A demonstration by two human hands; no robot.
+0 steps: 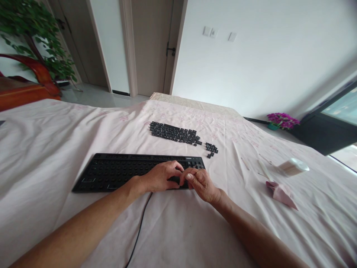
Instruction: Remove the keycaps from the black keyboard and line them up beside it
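Observation:
A black keyboard [125,165] lies on the pale pink floral cloth, with keycaps gone over much of it. My left hand [160,175] rests over its right half, thumb and forefinger apart. Beside it, my right hand [201,183] is closed over the number-pad end, its fingers curled close to the left fingertips. Whatever is in the right fingers is hidden. Past the keyboard lie loose black keycaps, a long group [174,133] laid out roughly in rows and a smaller group [212,149] to its right.
At right lie a clear tub of cotton swabs [293,166], a few loose swabs [245,163] and a crumpled pink cloth [282,194]. The keyboard's black cable [138,230] runs toward me. Farther off stand a wooden chair [41,74], a leafy plant [30,29] and purple flowers [283,121].

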